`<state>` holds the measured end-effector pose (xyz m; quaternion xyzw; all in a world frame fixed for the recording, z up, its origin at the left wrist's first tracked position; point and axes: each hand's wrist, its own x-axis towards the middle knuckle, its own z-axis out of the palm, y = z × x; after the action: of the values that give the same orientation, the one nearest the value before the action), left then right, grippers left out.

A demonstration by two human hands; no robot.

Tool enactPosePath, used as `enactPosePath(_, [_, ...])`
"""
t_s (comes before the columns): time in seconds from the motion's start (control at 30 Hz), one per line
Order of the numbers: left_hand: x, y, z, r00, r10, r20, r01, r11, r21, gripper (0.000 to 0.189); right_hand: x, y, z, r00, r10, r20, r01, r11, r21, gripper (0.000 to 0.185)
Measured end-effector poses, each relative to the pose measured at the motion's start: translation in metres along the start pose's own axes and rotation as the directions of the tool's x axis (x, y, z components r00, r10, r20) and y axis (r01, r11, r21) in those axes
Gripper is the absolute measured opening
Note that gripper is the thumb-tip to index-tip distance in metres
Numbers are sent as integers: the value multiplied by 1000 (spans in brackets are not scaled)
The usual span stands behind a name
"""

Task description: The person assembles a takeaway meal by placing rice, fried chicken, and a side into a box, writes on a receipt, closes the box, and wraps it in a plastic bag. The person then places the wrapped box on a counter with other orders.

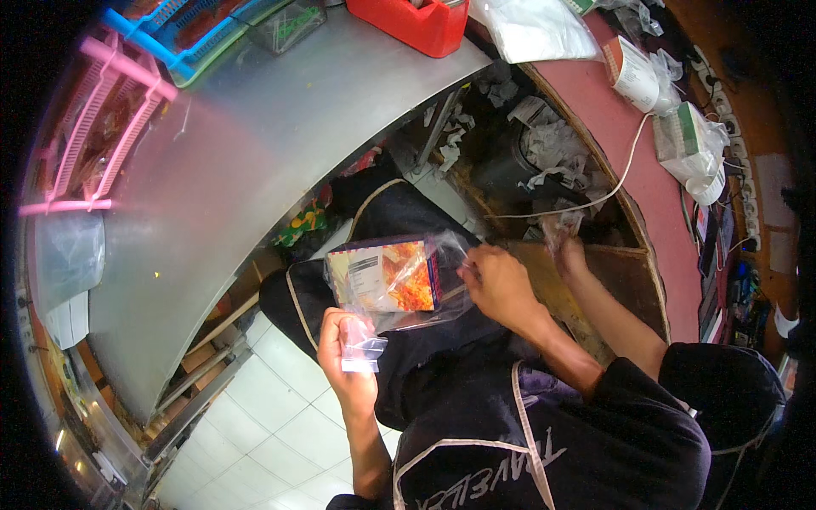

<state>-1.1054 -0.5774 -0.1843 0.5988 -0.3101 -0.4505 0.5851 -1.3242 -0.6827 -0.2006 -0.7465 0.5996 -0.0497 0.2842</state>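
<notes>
A clear plastic bag (456,293) lies over my lap, with a flat box (414,277) inside it. The box bears a food picture and a printed white label. My right hand (503,287) pinches the bag's right edge between thumb and fingers. At the near left corner, my left hand (338,350) is closed around a folded piece of clear plastic (363,360); whether this is part of the same bag or a separate sachet, I cannot tell. Under the bag is a black apron (459,421) with pale trim.
To my right, another person's hand (564,245) reaches toward a dark bin (510,169) of crumpled waste. A metal table (242,153) curves ahead, bearing pink (108,127) and blue (150,32) baskets and a red tape dispenser (414,22). A white cable (612,191) crosses the right side.
</notes>
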Motion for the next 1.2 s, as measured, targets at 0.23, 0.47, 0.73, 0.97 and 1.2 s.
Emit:
enactPosePath(0.23, [-7,23,3,976,127,-177,-130,991,-5,26,26,-8,-25,988,58,-141,-7,942,336,28])
enactPosePath(0.47, [-10,25,2,988,113,-104,-99,987,126,26,51,18,-15,952,42,302,-289,446,847,28])
enactPosePath(0.73, [-17,13,7,971,186,-151,-125,931,342,27,60,56,23,954,54,296,-209,825,525,59])
enactPosePath(0.97, [-12,9,7,978,129,-161,-101,980,174,30,52,63,27,880,-196,433,-227,627,745,25])
enactPosePath(1.2, [-7,15,9,965,22,-261,8,994,111,26,57,34,-19,957,-28,288,-276,221,936,12])
